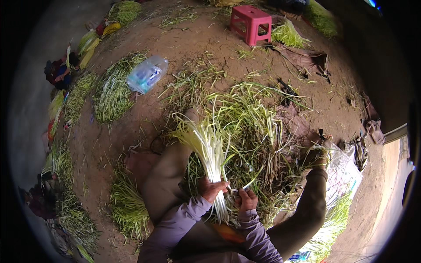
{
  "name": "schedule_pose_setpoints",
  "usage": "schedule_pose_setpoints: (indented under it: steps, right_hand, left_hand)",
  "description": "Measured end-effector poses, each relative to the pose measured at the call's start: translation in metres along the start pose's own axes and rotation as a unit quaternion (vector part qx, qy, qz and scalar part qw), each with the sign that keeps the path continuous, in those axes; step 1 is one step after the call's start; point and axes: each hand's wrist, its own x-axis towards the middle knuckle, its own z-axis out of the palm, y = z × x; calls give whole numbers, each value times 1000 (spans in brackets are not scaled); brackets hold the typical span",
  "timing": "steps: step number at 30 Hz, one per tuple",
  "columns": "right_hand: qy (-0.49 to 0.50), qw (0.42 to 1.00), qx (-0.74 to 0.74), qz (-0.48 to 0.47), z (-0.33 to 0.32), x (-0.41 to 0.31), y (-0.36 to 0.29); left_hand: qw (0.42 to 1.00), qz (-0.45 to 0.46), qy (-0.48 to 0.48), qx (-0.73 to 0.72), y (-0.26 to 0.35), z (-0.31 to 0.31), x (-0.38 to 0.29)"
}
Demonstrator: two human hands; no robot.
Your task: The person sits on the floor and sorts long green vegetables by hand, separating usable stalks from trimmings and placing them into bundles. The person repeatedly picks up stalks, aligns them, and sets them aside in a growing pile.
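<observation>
My left hand [210, 190] is wrapped around a thick bundle of long pale stalks [210, 151], white toward the cut ends and yellow-green at the leaf tips; they look like blanched chives or garlic leaves. The bundle points away from me, its white butts reaching below my fist. Just to the right, my right hand [247, 199] pinches a single thin green-white stalk [253, 179] close to my left thumb. Beneath both hands, between my legs, spreads a tangled heap of loose green stalks and dry brown trimmings [250, 141].
A pink plastic stool [251, 23] stands at the far side. Left of the heap is a clear plastic bag [148, 75] beside a pile of greens [113, 92]. More bundled greens [128, 203] lie by my left leg, others [332, 227] near a printed white sack [343, 171] at right.
</observation>
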Motion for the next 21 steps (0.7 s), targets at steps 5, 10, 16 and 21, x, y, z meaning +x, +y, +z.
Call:
schedule_pose_setpoints:
  steps: [5, 10, 16, 21]
  right_hand:
    - [25, 999, 12, -29, -26, 14, 7]
    - [92, 996, -7, -20, -94, 45, 0]
    - [59, 595, -779, -187, -132, 41, -26]
    - [12, 662, -690, -294, -42, 6, -71]
  left_hand:
    - [1000, -2, -1, -20, 10, -2, -1]
    - [995, 29, 21, -97, 42, -4, -4]
    - [994, 43, -24, -103, 41, -2, -1]
    - [996, -4, -58, -72, 31, 0, -4]
